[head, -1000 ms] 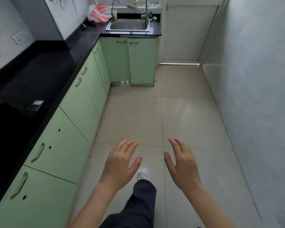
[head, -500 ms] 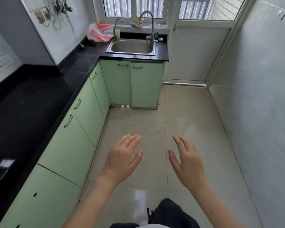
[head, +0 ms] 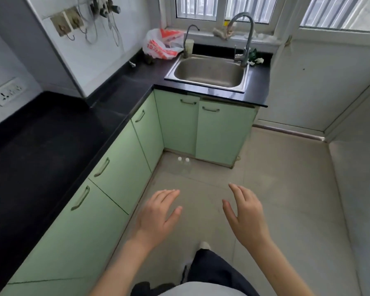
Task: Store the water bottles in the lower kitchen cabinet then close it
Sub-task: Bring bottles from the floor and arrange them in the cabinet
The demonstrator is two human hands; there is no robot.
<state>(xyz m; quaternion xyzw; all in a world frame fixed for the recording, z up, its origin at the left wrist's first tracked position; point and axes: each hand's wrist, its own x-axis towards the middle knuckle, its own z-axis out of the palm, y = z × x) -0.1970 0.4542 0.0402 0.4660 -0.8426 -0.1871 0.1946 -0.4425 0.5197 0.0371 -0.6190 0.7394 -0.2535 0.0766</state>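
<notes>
Head: water bottles (head: 183, 165) before closed cabinet (head: 177, 127), below sink (head: 208, 72).

I've got one view: wide-angle head cam, standing height, tilted forward and down along the kitchen. Left hand (head: 158, 212) and right hand (head: 246, 212) sit nearest, low centre. Worktop (head: 51, 146) runs down my left edge, wall (head: 361, 167) on the right, sink (head: 205, 82) and window (head: 201, 7) at the far end. Straight lines bend near the edges.

Both forearms reach up from the frame's bottom; left hand (head: 158, 214) and right hand (head: 245, 214) hover palm-down at lower centre, fingers (head: 169, 194) loosely spread, holding nothing.
</notes>
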